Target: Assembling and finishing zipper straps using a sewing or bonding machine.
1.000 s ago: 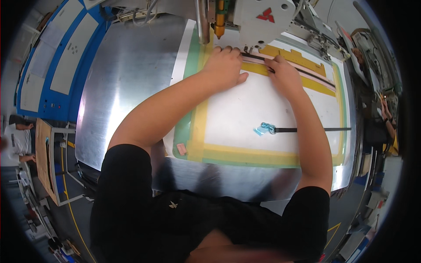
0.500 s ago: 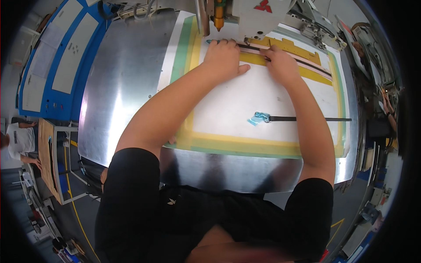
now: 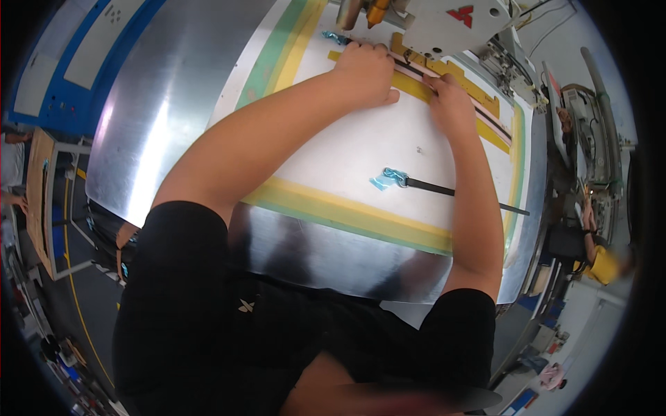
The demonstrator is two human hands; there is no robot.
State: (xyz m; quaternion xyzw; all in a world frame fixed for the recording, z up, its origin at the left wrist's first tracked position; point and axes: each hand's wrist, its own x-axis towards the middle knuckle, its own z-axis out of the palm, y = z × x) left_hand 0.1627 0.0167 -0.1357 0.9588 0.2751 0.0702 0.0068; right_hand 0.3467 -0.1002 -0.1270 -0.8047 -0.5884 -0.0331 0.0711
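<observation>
Fingers sit close to the needle area here, and that is the chief hazard. The left hand (image 3: 366, 69) lies flat, fingers together, pressing down on a pale strip with a dark line (image 3: 416, 69) at about twelve o'clock on the white template board (image 3: 361, 152). The right hand (image 3: 451, 104) rests at one o'clock of the board, fingertips pressed onto the same strip beside the yellow guide bar (image 3: 454, 69); neither hand pinches anything, both simply hold the strip down. Directly beyond them, at twelve o'clock, hangs the white sewing machine head (image 3: 451, 24). If the strip feeds forward while the left fingers ride with it, they could slide under the head. Uneven pressure between the two hands could likely skew the strip off the guide. A black strap with a blue clip (image 3: 395, 177) lies loose at five o'clock of the hands, near the right forearm, which could drag it across the board.
</observation>
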